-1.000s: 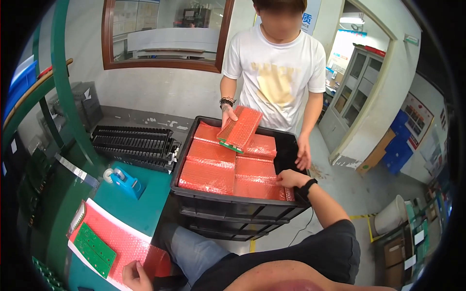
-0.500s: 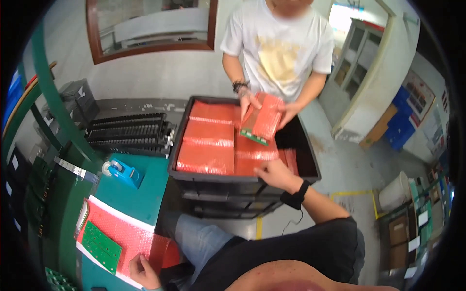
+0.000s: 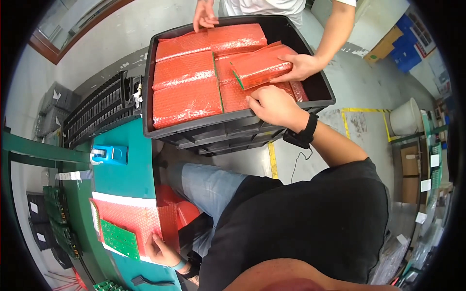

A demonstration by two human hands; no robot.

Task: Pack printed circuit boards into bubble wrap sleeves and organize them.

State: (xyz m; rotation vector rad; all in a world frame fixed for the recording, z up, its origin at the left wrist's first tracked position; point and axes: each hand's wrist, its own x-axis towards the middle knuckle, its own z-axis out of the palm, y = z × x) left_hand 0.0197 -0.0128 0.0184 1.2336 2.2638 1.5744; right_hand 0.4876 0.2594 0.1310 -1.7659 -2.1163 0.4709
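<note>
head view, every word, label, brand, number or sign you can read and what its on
No word, brand, number or sign is legible.
Pale strip, left: markings too small.
Wall poster, upper right: too blurred.
White tags, right: too small.
Green circuit board: any markings too small.

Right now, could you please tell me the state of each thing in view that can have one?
Large black plastic crate: open on top, partly filled.
Red bubble-wrap packages inside: wrapped, lying down.
Lifted red bubble-wrap package: held in the co-worker's left hand, green edge showing.
Red bubble-wrap sheet: spread out.
Flat green circuit board: unwrapped, lying on that sheet.
Blue plastic tape dispenser: resting on the green bench top.
</note>
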